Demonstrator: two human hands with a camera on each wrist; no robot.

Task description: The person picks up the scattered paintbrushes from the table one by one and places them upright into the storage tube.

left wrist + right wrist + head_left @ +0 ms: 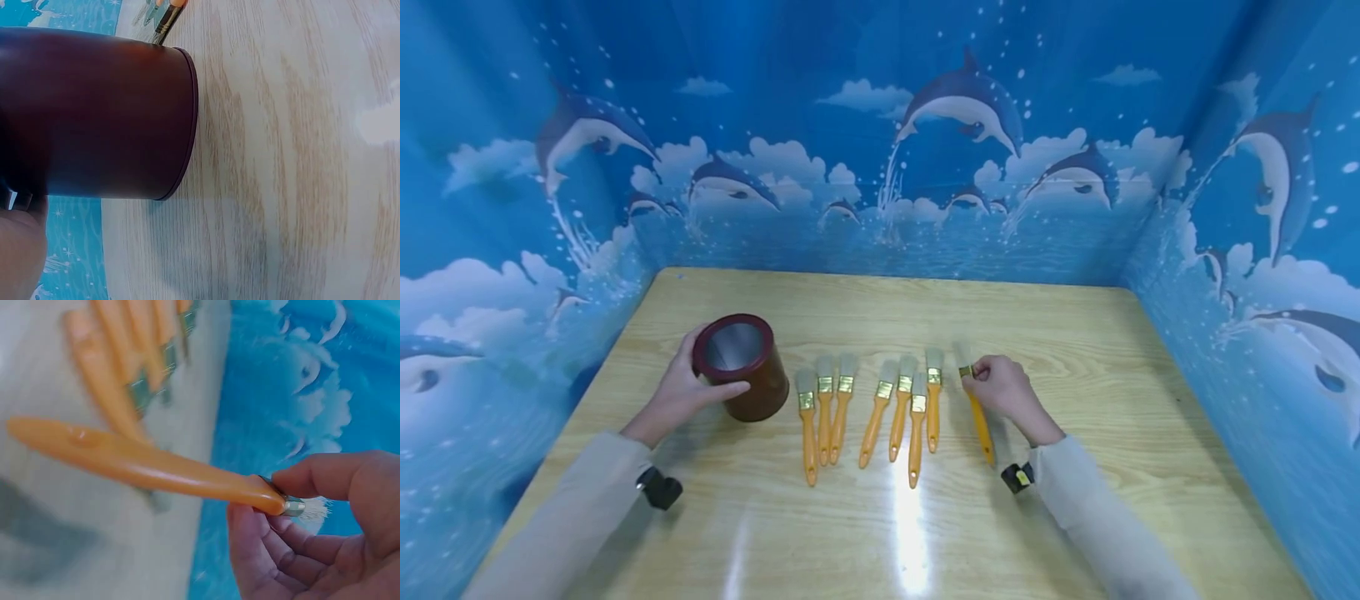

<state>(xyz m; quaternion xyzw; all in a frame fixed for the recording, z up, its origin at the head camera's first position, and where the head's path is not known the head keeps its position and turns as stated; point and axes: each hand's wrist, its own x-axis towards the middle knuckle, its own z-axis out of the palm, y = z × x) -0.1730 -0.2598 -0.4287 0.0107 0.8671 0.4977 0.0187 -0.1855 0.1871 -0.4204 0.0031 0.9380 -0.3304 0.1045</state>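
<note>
My left hand grips a dark red-brown cylindrical pot, thumb on the near side and fingers round the far left. Its mouth faces up and the grey inside shows no contents. The pot's smooth side fills much of the left wrist view, with part of the hand at lower left. On the right, my right hand pinches a paintbrush near its metal band. Its bristles point away, and in the right wrist view the orange handle is held above the table.
Several more orange-handled paintbrushes lie side by side between the hands, bristles toward the back. They rest on a wood-grain table. A blue dolphin-print curtain encloses the back and sides.
</note>
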